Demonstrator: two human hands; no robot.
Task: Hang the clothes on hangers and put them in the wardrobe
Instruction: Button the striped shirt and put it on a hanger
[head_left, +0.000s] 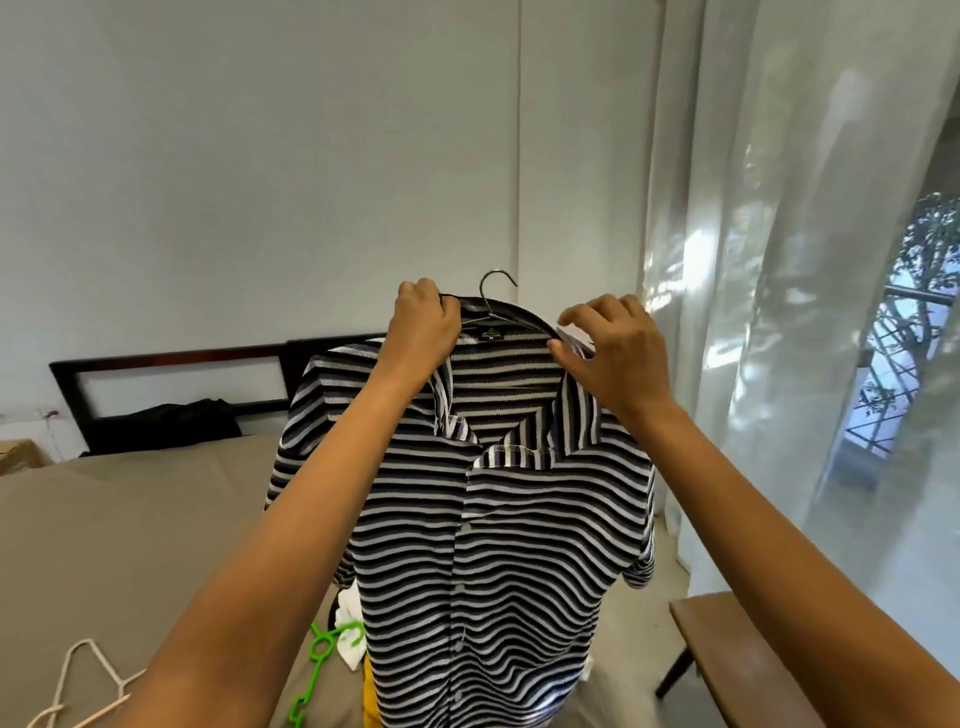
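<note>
I see a striped shirt (493, 519), black, grey and white, hanging upright on a thin wire hanger (483, 293), front toward me, collar open, buttoned below. Under it on the bed (156, 509) lie a green plastic hanger (321, 656), a pale pink hanger (78, 686) and crumpled white (347, 621) and yellow (370, 699) clothes.

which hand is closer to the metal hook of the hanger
Left. The left hand grips the collar of the striped shirt just left of the hanger hook; the right hand holds the collar farther off, to the hook's right.
</note>
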